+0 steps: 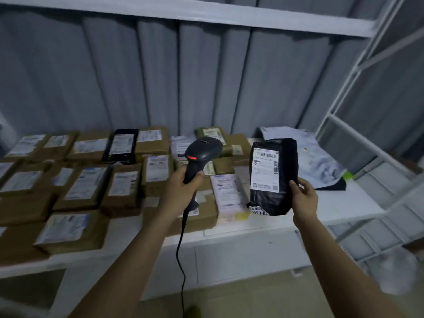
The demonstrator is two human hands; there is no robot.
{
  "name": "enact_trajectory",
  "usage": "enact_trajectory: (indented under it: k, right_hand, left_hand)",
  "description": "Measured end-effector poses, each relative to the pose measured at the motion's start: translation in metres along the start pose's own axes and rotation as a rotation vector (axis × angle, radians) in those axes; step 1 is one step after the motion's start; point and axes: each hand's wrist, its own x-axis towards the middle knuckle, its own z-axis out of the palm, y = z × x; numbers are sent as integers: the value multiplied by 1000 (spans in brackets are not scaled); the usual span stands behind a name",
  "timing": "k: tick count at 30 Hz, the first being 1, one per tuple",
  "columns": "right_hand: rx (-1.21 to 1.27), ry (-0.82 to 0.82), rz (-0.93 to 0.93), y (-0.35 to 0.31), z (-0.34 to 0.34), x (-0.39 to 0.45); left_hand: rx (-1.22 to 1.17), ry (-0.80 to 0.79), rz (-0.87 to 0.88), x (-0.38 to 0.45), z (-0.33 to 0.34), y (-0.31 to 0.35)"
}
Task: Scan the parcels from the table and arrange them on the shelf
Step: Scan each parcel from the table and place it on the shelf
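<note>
Parcel (273, 177), a black bag with a white label facing the camera, is held upright right of frame centre, above the white shelf (344, 203). The right hand (304, 198) grips its lower right edge, thumb on the front. The left hand (183, 189) is wrapped round the handle of a scanner (203, 152), just left of the bag, its red light lit and its cable (181, 260) hanging down. Brown boxes (78, 184) fill the shelf's left half.

Parcel depot: labelled boxes (124, 187), white shelving (358, 138).
</note>
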Motion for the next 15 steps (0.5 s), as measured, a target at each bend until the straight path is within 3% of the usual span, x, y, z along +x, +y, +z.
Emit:
enact_trajectory:
  k: [8,15]
  right_hand:
    - [-30,144,93,22,-21,101]
    - [-33,174,152,28,-29,174]
  left_hand:
    - [-40,-116,20,81,113,24]
    - [-37,-185,-51,128,186,30]
